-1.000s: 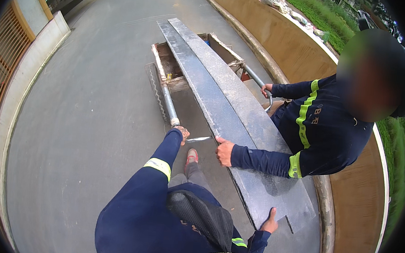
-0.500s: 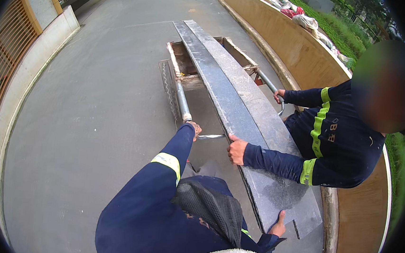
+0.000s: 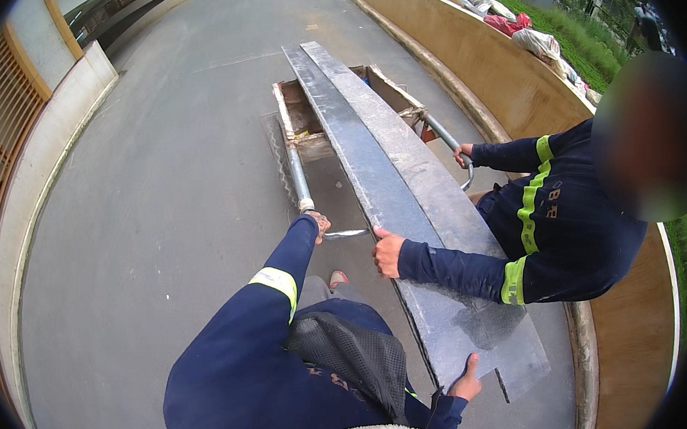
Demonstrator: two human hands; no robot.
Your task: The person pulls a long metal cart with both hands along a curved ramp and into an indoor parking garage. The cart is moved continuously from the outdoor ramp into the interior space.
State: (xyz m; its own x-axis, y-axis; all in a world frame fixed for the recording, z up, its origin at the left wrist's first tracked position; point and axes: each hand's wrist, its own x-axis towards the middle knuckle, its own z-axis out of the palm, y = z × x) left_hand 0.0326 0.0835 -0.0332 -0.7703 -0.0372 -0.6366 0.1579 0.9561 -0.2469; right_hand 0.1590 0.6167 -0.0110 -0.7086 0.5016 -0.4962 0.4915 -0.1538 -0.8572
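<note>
Gripping a cart and its load at once, a worker keeps the left hand closed around the left handle and the right hand at the near end of a dark slab, thumb on top, fingers hidden from view; a pale slab lies alongside, both stretched lengthwise over the cart's box and past its far side, their near ends well behind it; a co-worker leans in at right, one hand on the dark slab's left edge, the sleeve across both slabs, the other hand on the right handle. Compared with half a second ago, all four hands hold the same spots, and the slabs lie on the cart just as they did; the view has swung a little, setting the cart's box further left in the frame and showing more of the building at upper left; a shoe, nearly hidden then, now shows ahead of the worker's knees; beyond the low wall, bags lie beside grass.
</note>
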